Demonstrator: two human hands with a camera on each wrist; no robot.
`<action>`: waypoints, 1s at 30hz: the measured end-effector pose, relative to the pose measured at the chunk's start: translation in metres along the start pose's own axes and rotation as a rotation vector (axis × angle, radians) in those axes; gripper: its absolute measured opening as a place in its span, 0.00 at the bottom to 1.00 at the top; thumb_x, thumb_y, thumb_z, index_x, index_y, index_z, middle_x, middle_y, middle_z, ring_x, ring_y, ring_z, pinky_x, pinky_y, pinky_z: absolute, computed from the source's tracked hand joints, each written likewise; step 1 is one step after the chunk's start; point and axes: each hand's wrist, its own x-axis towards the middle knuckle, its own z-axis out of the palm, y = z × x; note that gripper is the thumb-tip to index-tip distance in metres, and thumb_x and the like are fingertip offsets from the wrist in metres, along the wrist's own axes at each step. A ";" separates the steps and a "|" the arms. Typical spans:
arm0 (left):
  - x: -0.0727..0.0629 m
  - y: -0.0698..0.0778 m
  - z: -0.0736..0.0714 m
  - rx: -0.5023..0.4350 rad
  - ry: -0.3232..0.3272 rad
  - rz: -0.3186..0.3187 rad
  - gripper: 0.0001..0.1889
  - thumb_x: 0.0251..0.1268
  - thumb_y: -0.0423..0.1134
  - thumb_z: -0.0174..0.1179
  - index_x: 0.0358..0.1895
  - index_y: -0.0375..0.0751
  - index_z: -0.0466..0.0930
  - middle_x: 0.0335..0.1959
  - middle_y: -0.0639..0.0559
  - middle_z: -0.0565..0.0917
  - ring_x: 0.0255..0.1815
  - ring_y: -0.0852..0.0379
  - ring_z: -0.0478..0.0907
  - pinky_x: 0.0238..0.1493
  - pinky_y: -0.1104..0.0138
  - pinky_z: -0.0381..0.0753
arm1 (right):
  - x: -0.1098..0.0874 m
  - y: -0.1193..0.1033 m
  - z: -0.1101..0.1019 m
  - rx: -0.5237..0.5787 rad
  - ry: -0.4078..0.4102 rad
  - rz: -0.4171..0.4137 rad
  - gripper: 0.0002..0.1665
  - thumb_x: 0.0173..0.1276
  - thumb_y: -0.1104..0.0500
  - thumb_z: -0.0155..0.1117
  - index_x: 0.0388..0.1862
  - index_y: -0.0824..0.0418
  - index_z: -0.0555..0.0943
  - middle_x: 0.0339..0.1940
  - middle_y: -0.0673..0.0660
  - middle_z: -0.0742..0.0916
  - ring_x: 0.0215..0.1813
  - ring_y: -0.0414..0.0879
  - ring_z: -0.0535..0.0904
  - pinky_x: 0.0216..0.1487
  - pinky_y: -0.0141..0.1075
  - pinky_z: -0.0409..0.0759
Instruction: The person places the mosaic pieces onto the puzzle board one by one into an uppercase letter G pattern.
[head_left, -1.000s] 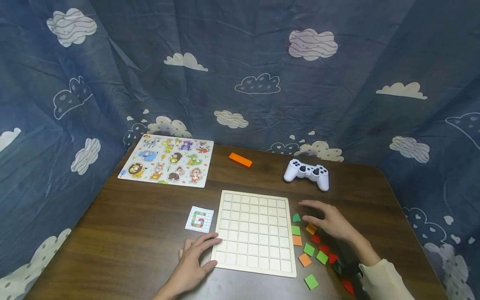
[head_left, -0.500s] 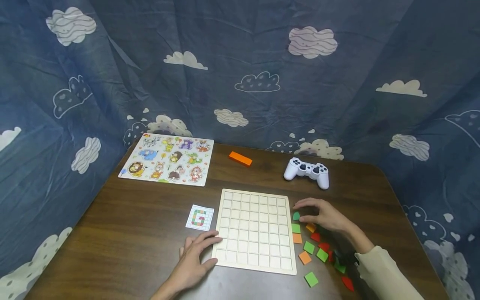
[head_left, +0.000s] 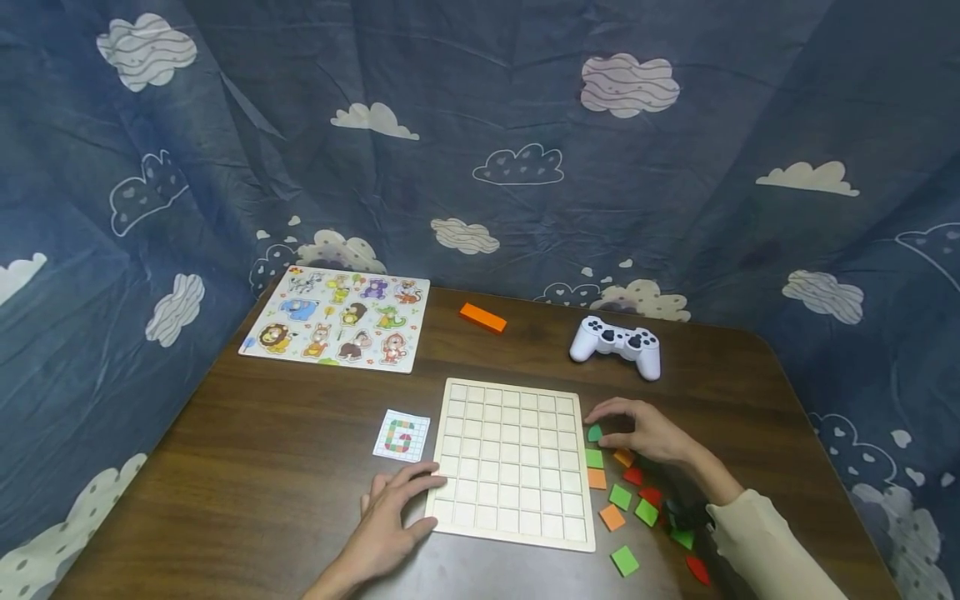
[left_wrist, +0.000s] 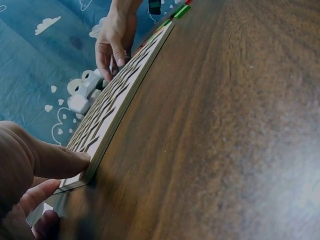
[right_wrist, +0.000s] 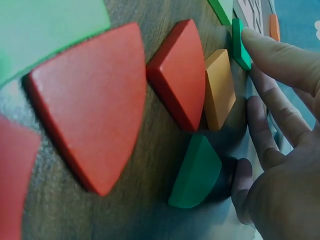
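Note:
The pale wooden grid board (head_left: pixel 513 463) lies flat on the table. At its lower left corner my left hand (head_left: pixel 384 523) rests on the edge, fingers fairly straight; the left wrist view shows the thumb (left_wrist: pixel 72 161) lying on the rim. Beside the board's right edge, my right hand (head_left: pixel 647 432) has thumb and index finger about a small dark green quarter-round tile (head_left: pixel 595 433). In the right wrist view the thumb tip touches that green tile (right_wrist: pixel 240 44), which stays at table level. A light green square tile (head_left: pixel 594 458) lies just below it.
Loose orange (head_left: pixel 612 517), green (head_left: pixel 625 561) and red tiles (head_left: pixel 697 570) lie right of the board. A pattern card (head_left: pixel 401 435) sits left of it. Behind are an animal puzzle (head_left: pixel 337 321), an orange block (head_left: pixel 483 317) and a white game controller (head_left: pixel 617 347).
My right hand has moved slightly left and its thumb and index finger have closed in on the dark green quarter-round tile. The left hand stays at the board's corner.

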 end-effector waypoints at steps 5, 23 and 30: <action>0.002 0.000 0.000 -0.016 -0.006 0.003 0.26 0.51 0.31 0.72 0.55 0.58 0.84 0.66 0.62 0.76 0.52 0.60 0.63 0.48 0.57 0.55 | 0.001 0.000 -0.001 -0.028 0.011 0.005 0.18 0.62 0.61 0.74 0.52 0.55 0.86 0.56 0.59 0.85 0.61 0.60 0.76 0.64 0.62 0.69; -0.001 -0.001 0.001 -0.047 -0.029 0.018 0.22 0.51 0.32 0.72 0.51 0.57 0.85 0.67 0.59 0.76 0.52 0.58 0.62 0.47 0.56 0.53 | 0.002 0.001 0.003 -0.077 -0.012 0.029 0.16 0.62 0.59 0.74 0.49 0.54 0.85 0.49 0.51 0.88 0.54 0.51 0.78 0.60 0.56 0.73; -0.001 -0.001 -0.001 -0.020 -0.004 0.018 0.23 0.50 0.31 0.72 0.50 0.57 0.85 0.66 0.61 0.76 0.51 0.59 0.62 0.46 0.58 0.54 | 0.004 -0.003 0.005 -0.131 0.016 0.009 0.14 0.62 0.58 0.74 0.47 0.54 0.85 0.46 0.49 0.88 0.52 0.50 0.79 0.59 0.55 0.74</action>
